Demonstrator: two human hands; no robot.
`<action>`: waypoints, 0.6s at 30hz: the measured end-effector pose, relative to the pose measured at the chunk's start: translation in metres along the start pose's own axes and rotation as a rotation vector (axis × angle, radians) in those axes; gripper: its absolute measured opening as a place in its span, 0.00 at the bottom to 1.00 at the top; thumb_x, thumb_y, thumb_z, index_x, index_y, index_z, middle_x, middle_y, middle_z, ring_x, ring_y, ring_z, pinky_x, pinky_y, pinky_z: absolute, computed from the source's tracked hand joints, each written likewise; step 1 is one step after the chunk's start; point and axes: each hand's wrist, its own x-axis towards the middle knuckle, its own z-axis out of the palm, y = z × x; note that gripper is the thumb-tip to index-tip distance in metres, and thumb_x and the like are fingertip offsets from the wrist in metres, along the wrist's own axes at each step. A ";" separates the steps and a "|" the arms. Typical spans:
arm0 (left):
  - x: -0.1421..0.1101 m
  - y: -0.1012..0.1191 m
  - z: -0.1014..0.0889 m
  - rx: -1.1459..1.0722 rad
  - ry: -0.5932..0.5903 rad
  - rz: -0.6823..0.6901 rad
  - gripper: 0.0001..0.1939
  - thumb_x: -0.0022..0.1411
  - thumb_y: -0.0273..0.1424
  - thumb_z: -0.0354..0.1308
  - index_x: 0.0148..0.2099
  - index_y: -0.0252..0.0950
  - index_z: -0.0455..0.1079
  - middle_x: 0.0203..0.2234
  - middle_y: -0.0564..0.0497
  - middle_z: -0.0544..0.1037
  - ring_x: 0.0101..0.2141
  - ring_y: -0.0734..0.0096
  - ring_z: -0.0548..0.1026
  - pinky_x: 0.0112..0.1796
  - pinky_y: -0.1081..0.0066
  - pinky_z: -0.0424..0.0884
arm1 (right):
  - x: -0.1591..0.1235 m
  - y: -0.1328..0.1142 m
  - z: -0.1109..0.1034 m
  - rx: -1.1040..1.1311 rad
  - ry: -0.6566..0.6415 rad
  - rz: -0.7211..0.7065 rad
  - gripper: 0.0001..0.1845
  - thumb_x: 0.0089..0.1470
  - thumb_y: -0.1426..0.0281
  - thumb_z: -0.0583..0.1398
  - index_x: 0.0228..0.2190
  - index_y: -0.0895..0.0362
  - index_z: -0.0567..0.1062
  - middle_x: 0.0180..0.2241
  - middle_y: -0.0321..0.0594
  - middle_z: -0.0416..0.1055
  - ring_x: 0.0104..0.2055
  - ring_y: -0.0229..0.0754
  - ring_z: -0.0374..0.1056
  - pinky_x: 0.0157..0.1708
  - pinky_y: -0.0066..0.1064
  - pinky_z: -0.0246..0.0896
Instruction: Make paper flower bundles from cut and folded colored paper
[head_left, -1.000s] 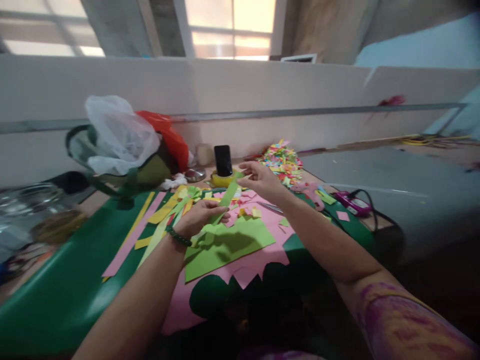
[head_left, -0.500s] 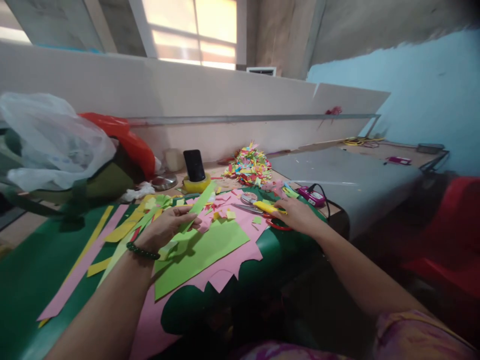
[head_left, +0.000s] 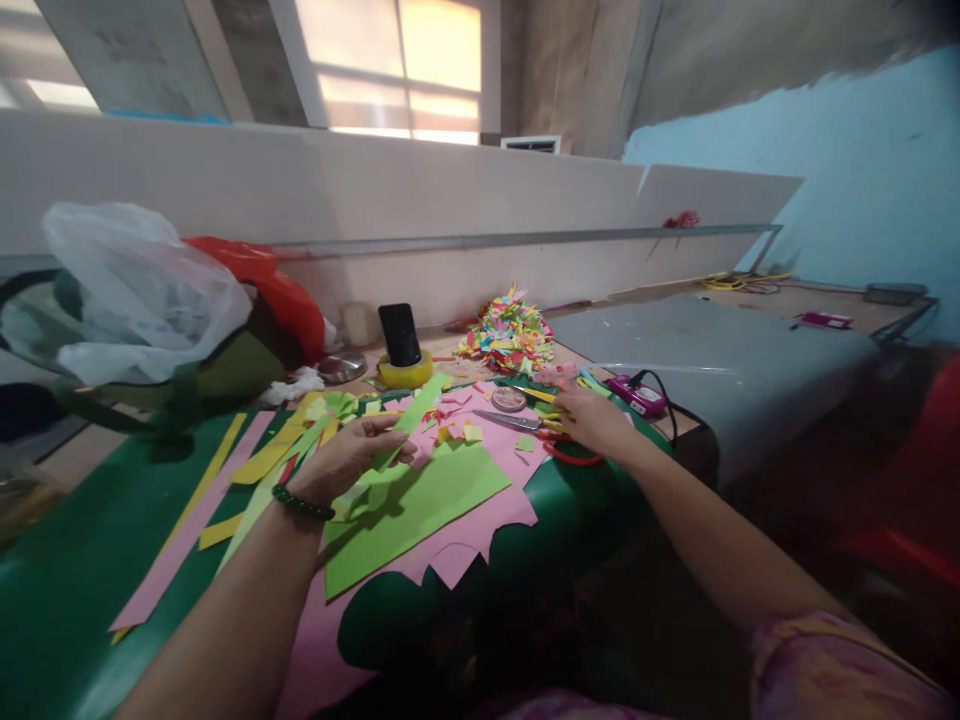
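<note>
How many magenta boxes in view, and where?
2. One magenta box lies just right of the right hand; the other magenta box is at far right, towards the blue wall. Clutter may hide more.

Tape roll [head_left: 406, 371] behind sheet [head_left: 431, 515], between bag [head_left: 225, 385] and scrap heap [head_left: 510, 335]; scissors [head_left: 514, 420] right of sheet.

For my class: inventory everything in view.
Strip: one, green, left hand
Sheet: one, green, on pink paper
Tool: one, yellow, by right hand
Scissors: one, red-handled, near tool
Loose strips: several, yellow and pink, left
Scrap heap: one, multicoloured, by wall
Phone: one, black, on yellow tape roll
Bags: three, white, red, olive, left
Dish: one, silver, by phone
Devices: two, purple, right
Cover: one, green, beneath papers
Bracelet: one, green, left wrist
Hands: two, bare, centre
</note>
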 end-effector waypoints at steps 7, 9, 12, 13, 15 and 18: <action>-0.002 0.002 0.002 0.043 -0.043 0.024 0.13 0.44 0.39 0.69 0.25 0.35 0.74 0.21 0.50 0.77 0.24 0.72 0.70 0.28 0.73 0.66 | -0.011 0.000 0.001 0.079 -0.180 0.001 0.22 0.48 0.70 0.60 0.47 0.58 0.71 0.41 0.50 0.76 0.41 0.51 0.71 0.31 0.30 0.58; -0.003 0.002 0.002 0.045 -0.038 0.039 0.13 0.44 0.39 0.69 0.24 0.35 0.74 0.20 0.50 0.77 0.24 0.72 0.70 0.28 0.73 0.66 | -0.011 0.006 -0.003 0.200 -0.137 0.001 0.23 0.44 0.70 0.62 0.45 0.58 0.70 0.34 0.45 0.75 0.35 0.47 0.70 0.29 0.29 0.56; -0.002 0.000 0.001 0.024 -0.023 0.031 0.14 0.43 0.40 0.70 0.23 0.34 0.74 0.20 0.49 0.77 0.23 0.72 0.70 0.27 0.73 0.66 | -0.019 0.023 -0.010 0.533 -0.038 0.027 0.22 0.42 0.65 0.62 0.42 0.57 0.68 0.24 0.34 0.68 0.26 0.41 0.65 0.24 0.29 0.53; -0.002 0.000 0.001 0.006 -0.014 0.022 0.14 0.42 0.40 0.70 0.23 0.34 0.74 0.20 0.49 0.77 0.23 0.73 0.70 0.27 0.73 0.66 | -0.024 0.029 -0.012 0.681 -0.015 0.048 0.24 0.41 0.63 0.63 0.42 0.56 0.68 0.23 0.32 0.66 0.23 0.39 0.62 0.22 0.28 0.52; -0.001 0.001 0.001 -0.033 0.002 0.000 0.15 0.40 0.39 0.72 0.23 0.34 0.74 0.21 0.50 0.78 0.24 0.73 0.71 0.28 0.73 0.66 | -0.036 0.038 -0.018 0.984 0.043 0.084 0.31 0.40 0.59 0.64 0.47 0.54 0.66 0.24 0.30 0.65 0.19 0.35 0.57 0.19 0.28 0.49; -0.001 0.001 0.001 -0.064 0.015 -0.031 0.16 0.38 0.39 0.73 0.24 0.34 0.75 0.21 0.50 0.78 0.26 0.72 0.73 0.30 0.73 0.68 | -0.053 0.042 -0.027 1.275 0.145 0.061 0.35 0.43 0.57 0.65 0.52 0.50 0.63 0.28 0.33 0.67 0.17 0.32 0.55 0.17 0.28 0.49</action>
